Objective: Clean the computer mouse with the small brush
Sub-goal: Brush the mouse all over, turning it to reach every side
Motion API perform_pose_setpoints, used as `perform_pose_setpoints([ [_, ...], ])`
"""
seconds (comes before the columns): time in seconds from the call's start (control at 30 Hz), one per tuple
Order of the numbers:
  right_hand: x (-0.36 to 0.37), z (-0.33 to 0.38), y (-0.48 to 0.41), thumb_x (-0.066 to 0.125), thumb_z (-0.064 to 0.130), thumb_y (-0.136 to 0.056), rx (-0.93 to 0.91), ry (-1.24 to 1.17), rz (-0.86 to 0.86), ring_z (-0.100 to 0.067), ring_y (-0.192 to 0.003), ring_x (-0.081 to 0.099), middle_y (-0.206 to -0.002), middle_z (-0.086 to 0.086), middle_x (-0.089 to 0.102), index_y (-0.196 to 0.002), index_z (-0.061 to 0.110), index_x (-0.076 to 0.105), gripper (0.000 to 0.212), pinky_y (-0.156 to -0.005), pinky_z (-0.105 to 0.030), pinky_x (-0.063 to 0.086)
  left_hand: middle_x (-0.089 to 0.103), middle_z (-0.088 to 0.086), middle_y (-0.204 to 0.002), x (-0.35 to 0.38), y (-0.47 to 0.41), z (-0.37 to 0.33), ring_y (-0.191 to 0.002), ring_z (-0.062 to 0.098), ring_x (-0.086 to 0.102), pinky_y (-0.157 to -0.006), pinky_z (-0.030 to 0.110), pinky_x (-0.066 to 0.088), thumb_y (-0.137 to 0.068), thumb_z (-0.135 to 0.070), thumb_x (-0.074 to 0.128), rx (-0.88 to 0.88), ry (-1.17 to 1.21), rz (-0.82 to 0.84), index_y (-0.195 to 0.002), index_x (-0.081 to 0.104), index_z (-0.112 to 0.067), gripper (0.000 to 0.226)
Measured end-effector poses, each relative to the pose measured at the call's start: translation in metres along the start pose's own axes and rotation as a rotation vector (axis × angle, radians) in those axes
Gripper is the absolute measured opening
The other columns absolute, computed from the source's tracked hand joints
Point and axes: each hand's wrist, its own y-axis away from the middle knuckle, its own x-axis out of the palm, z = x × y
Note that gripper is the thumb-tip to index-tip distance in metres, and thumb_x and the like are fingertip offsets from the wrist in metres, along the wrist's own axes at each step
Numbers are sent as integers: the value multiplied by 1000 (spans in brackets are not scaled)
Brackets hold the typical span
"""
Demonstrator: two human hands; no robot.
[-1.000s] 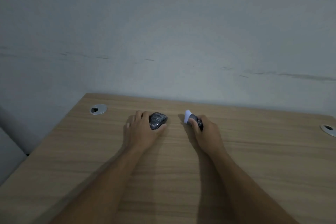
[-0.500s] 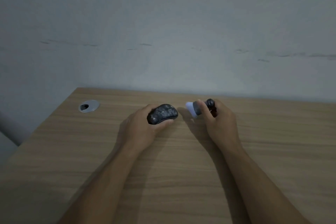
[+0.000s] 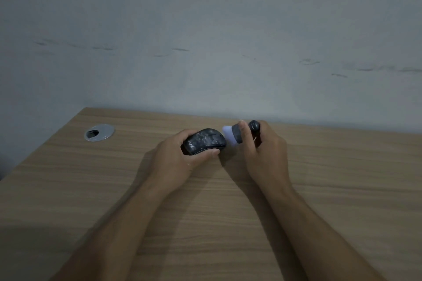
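Head view looks down on a bench (image 3: 228, 223) of pale wood-grain laminate, its streaks running side to side, set against a dull grey wall (image 3: 205, 29) marked with a few dark scuffs. Near the far left corner a round silvery cable grommet (image 3: 99, 133) sits flush in the surface, with a dark opening in its cap. The left hand (image 3: 180, 159) is curled around a computer mouse (image 3: 204, 141), a rounded, humped shell in dark plastic with a mottled grey pattern, thumb pressed along its near edge and fingers wrapped over the far side. The right hand (image 3: 262, 153) is closed on the small brush (image 3: 237, 133), a stubby dark body with a knob-like black end and a soft pale, whitish tuft of bristles; the thumb lies across the body. The tuft points left and is touching or just beside the right end of the mouse, whether it truly touches is hard to tell in the dim light. Half a second ago a clear gap lay between brush and mouse; now that gap has closed, and both hands sit closer together, near the far edge of the bench
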Motion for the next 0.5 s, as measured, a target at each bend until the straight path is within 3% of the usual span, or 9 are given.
perform_pose_setpoints([
  [0.1,-3,10,4,63,37,-111,-44,-84,-11,-2,-60,54,-67,10,58,-85,19,61,31,-60,-13,38,80,-19,-98,-1,1,-1,-92,-14,67,-71,-1,44,-79,-43,94,12,14,-1,-118,80,-36,42],
  [0.23,4,6,3,66,38,-109,-41,-62,71,-4,-63,55,-72,7,62,-88,16,65,30,-62,-14,38,80,-21,-101,-4,2,0,-93,-17,67,-71,-2,43,-80,-41,94,33,21,19,-119,79,-36,42],
  [0.4,4,8,0,60,38,-112,-26,-114,16,-7,-68,56,-78,4,63,-92,15,63,30,-64,-16,40,81,-18,-103,-2,3,-1,-96,-13,68,-73,-1,44,-80,-39,95,41,44,22,-122,78,-34,46],
  [0.5,6,11,3,61,37,-112,-92,-147,114,-10,-83,65,-93,2,68,-103,17,67,23,-75,-18,47,79,-19,-102,-4,2,0,-97,-13,66,-72,0,45,-79,-42,94,43,9,38,-123,76,-37,48],
])
